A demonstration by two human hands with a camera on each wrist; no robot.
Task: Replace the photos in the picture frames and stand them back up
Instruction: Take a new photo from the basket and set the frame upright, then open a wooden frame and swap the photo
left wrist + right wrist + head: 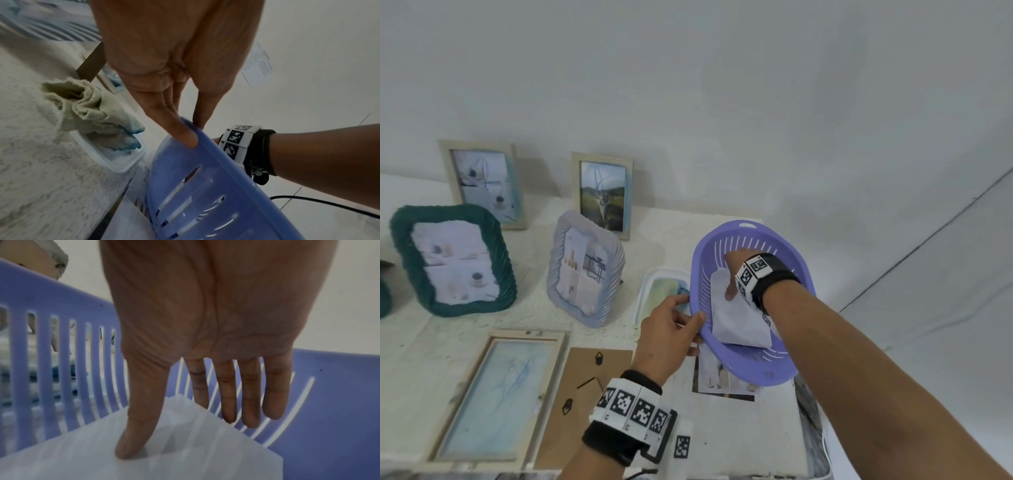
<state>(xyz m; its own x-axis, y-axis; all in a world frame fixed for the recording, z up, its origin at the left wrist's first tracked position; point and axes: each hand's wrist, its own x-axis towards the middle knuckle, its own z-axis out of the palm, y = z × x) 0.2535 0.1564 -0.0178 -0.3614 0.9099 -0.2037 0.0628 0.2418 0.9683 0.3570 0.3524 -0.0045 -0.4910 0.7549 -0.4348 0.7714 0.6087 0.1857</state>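
Note:
My left hand (697, 332) pinches the near rim of a purple slotted basket (756, 363), thumb on top (193, 131), and holds it tilted above the table. A stack of white photo sheets (736, 318) lies in the basket (329, 402). My right hand (727, 277) reaches inside with straight fingers (251, 402), its thumb pressing on the sheets (205, 459). A wooden frame (496, 397) lies flat at the front left, its brown backing board (585, 383) beside it. A loose photo (719, 380) lies under the basket.
Four frames stand behind: green (452, 263), grey ribbed (585, 270), two wooden (482, 181) (602, 195) by the wall. A white tray (123, 167) holding a crumpled cloth (98, 110) sits left of the basket. The table's right edge (801, 411) is close.

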